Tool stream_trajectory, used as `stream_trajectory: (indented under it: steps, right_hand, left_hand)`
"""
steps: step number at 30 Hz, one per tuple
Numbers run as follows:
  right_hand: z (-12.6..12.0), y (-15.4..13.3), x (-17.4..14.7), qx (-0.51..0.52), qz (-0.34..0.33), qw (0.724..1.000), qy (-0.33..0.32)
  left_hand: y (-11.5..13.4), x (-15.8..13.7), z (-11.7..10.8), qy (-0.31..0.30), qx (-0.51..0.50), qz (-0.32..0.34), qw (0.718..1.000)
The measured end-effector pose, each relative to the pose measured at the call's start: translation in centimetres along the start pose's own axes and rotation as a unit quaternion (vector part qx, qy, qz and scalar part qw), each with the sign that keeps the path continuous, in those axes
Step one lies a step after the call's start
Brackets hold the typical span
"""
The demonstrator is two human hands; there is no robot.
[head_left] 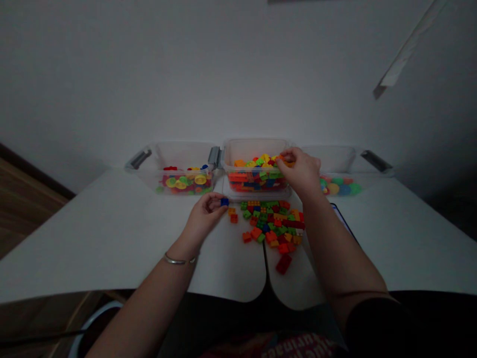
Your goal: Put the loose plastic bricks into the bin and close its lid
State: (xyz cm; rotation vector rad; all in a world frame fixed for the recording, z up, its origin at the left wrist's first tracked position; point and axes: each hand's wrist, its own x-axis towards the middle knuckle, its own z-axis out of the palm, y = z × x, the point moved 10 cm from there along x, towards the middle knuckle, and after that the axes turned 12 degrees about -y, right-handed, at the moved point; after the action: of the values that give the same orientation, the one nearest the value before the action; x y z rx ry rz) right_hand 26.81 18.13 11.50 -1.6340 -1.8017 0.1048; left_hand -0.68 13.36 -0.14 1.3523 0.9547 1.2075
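Note:
Between the thumb and fingers of my left hand (205,213) is a small blue toy brick (224,202), held just above the table left of the loose pile. My right hand (301,171) is at the right rim of the middle clear bin (257,141), pinching an orange toy brick (286,161). Bricks of several colours fill much of that bin. In front of it lies a spread of loose toy bricks (274,219) in green, orange, red, yellow and blue. A larger red brick (283,264) lies nearest me.
A left clear bin (182,144) holds colourful toy pieces. The right clear bin (357,151) holds coloured round pieces, partly behind my right hand. A phone (345,221) lies beside my right forearm. A dark gap (265,263) divides the white table (112,243) at the front.

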Motion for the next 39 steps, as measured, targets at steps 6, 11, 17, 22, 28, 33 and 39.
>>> stream_trajectory:
  steps: [6, 11, 17, 22, 28, 33, 39]
  right_hand:
    - [0.1, -0.5, -0.2, -0.032, -0.015, 0.999, -0.003]
    - [-0.6, -2.3, -0.9, -0.008, -0.063, 0.998, 0.006]
    - [-0.8, -7.3, -2.7, 0.067, -0.231, 0.97, -0.033]
    - [2.9, -11.0, -5.2, 0.072, -0.338, 0.915, -0.207]
    - [7.4, -12.1, -7.4, 0.022, -0.349, 0.87, -0.348]
    - [8.7, -12.4, -8.1, 0.002, -0.353, 0.856, -0.378]
    - [9.1, -12.6, -8.5, -0.002, -0.37, 0.846, -0.385]
  left_hand:
    - [-0.3, 0.2, -0.3, 0.004, 0.002, 0.002, 1.0]
    - [-0.6, 0.1, -0.5, 0.012, -0.007, -0.019, 1.0]
    - [-1.0, -0.1, -0.1, 0.012, -0.052, -0.052, 0.997]
    - [-1.1, 0.0, 0.5, -0.007, -0.057, -0.065, 0.996]
    - [-1.0, 0.1, 1.2, -0.025, -0.068, -0.067, 0.995]
    - [-1.4, 0.1, 1.6, -0.045, -0.068, -0.07, 0.994]
    - [-1.6, 0.2, 2.4, -0.085, -0.056, -0.075, 0.992]
